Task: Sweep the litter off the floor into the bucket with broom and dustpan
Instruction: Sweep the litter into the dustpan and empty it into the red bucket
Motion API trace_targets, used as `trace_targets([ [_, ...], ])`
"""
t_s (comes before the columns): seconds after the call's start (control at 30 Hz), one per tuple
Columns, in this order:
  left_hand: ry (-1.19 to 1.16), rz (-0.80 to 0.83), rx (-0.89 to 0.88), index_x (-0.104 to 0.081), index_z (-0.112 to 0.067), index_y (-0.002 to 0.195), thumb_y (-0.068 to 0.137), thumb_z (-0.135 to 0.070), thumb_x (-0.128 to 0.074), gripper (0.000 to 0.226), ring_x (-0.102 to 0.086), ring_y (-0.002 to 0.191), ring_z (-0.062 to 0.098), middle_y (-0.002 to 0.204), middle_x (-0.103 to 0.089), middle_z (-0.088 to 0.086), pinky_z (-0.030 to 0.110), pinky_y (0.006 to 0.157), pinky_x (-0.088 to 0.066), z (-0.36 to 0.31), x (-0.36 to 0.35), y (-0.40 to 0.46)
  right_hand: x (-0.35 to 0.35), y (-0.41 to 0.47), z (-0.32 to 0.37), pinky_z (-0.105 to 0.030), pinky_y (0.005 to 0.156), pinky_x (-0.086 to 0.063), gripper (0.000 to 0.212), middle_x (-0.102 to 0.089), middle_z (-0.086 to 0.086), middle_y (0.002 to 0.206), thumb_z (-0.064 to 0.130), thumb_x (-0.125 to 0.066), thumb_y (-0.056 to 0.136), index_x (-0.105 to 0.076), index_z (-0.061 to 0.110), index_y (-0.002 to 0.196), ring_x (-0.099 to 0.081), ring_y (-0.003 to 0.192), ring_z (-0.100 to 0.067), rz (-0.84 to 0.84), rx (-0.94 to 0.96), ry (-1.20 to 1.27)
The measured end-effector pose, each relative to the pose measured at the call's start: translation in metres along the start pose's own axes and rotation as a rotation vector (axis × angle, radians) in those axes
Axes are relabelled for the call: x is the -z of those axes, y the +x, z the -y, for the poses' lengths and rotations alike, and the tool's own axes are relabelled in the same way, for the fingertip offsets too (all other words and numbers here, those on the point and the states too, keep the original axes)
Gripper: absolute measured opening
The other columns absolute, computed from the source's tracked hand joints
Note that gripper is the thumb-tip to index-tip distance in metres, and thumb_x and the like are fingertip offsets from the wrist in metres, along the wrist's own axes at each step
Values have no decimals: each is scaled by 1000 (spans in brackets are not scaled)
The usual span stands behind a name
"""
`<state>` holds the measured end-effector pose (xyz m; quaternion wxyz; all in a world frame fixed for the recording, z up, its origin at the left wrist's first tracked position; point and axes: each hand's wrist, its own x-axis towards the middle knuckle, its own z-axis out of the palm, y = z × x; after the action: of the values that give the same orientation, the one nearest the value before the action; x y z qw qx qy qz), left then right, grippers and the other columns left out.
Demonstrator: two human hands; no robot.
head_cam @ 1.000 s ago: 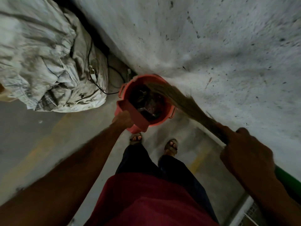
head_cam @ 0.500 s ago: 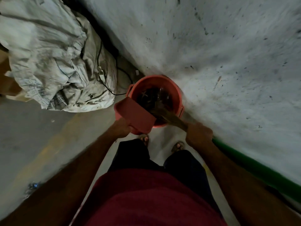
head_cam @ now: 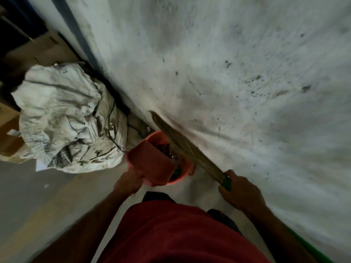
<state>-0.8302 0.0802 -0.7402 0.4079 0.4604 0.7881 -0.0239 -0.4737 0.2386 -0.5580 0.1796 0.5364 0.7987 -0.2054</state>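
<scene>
Dustpan gripped left, broom right — sack print unreadable.

The tilted red plastic dustpan covers the near left part of the round red plastic bucket; its handle is hidden inside the left hand; the dark litter in the bucket is too dim to identify; the straw broom with a green grip is motion-blurred, its grip mostly buried in the right hand; print on the crumpled white woven sack is unreadable; the brown cardboard box is cut by the left edge.
</scene>
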Motion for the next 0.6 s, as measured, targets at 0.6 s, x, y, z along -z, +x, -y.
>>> trace_targets([
  [0.6,-214,-717,490,-42,-12,116,98,-48,-41,40,-66,98,33,110,-67,10,39,72,-48,-170,-18,-203,35,-28,-56,-29,50,-52,38,-60,6,68,70,-39,89,-41,35,104,-59,55,-7,-104,458,144],
])
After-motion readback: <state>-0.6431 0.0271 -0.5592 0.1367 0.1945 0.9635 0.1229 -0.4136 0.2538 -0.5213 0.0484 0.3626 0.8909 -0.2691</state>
